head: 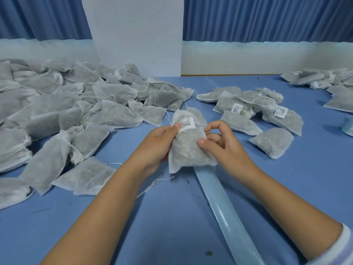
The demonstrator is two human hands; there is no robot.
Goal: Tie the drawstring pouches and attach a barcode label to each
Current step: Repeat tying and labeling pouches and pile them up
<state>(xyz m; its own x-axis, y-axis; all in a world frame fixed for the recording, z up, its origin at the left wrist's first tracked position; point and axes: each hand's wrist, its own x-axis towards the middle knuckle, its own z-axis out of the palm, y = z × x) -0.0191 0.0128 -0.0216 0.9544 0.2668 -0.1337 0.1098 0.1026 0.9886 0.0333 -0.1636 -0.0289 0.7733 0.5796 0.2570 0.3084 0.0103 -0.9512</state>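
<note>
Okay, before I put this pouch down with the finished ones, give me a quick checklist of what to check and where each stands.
1. Barcode label on the held pouch: ok, stuck near the neck.
2. Label pressed flat: cannot tell; left hand thumb rests on its edge.
3. Drawstring tied: cannot tell, the knot is too small to see.
4. Grip: ok, right hand also holds the pouch.
5. Room by the labelled pile: ok, bare table beside it.
6. Backing strip clear of the drop spot: ok.
</note>
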